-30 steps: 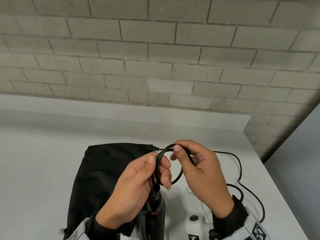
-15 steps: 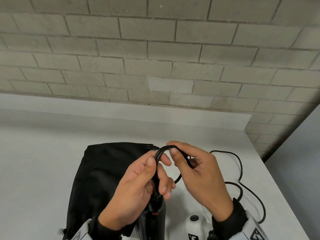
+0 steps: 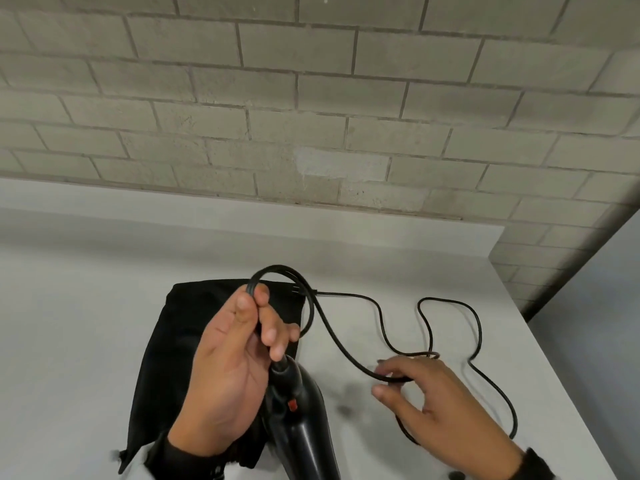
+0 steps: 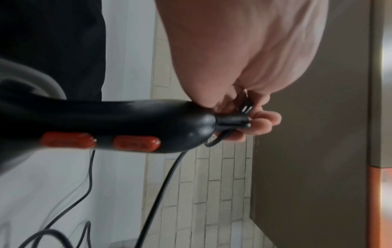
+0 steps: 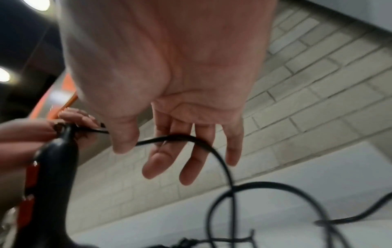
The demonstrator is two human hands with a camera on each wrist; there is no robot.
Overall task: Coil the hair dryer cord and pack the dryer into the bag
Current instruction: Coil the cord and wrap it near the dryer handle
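Black cord (image 3: 332,336) | left hand (image 3: 225,368) pinches its loop | right hand (image 3: 433,400) open, fingers hooking cord | no legible writing

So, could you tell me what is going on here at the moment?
A person is coiling a hair dryer's cord. The left hand pinches a first loop of cord against the end of the hair dryer handle, above a black bag lying flat on the white table. The right hand hooks the loose cord over its relaxed fingers, away from the dryer. Most of the cord lies uncoiled on the table, and the dryer is not yet in the bag.
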